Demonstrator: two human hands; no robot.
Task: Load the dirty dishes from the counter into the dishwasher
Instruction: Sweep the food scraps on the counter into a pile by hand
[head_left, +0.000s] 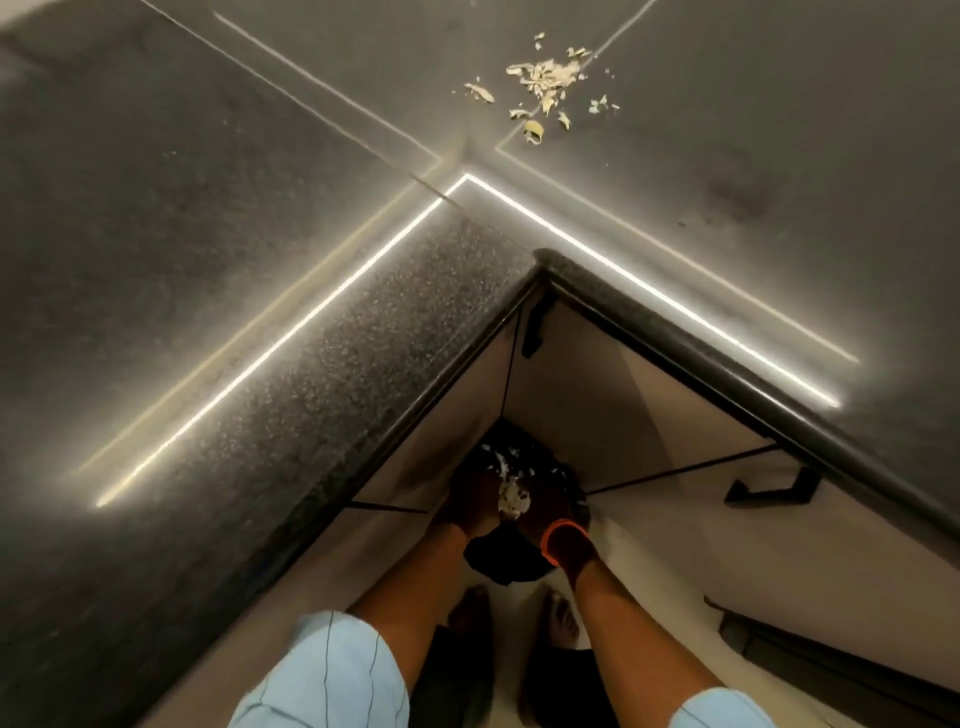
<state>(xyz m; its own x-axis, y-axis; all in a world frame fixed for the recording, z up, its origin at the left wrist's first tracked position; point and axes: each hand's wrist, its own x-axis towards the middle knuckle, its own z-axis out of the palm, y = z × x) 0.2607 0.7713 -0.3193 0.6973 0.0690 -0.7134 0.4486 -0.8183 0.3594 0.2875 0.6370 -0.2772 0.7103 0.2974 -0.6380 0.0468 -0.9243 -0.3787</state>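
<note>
Looking straight down into the inside corner of an L-shaped dark speckled counter (322, 332), w/ bright light strips reflected along both legs. On the far right leg sits a small pile of pale peel scraps (545, 78), loose bits scattered around it, well apart from the hands.

Both arms reach down below the counter edge, over a black bin (506, 561) lined w/ a dark bag that stands on the floor in the corner. Left hand (470, 501) and right hand (550, 506) are close together over the bin mouth, w/ a clump of whitish waste (511, 499) between them, touching or nearly so. It's dim and blurred down there, so can't tell if the fingers are curled round the clump or lying straight. An orange band (558, 535) circles the right wrist. Light blue sleeves (332, 670) at the bottom; bare feet (470, 608) on the pale floor just behind the bin.

Beige cabinet fronts w/ black handles (774, 491) run under both legs. No dishes or dishwasher in view (only the scraps)
</note>
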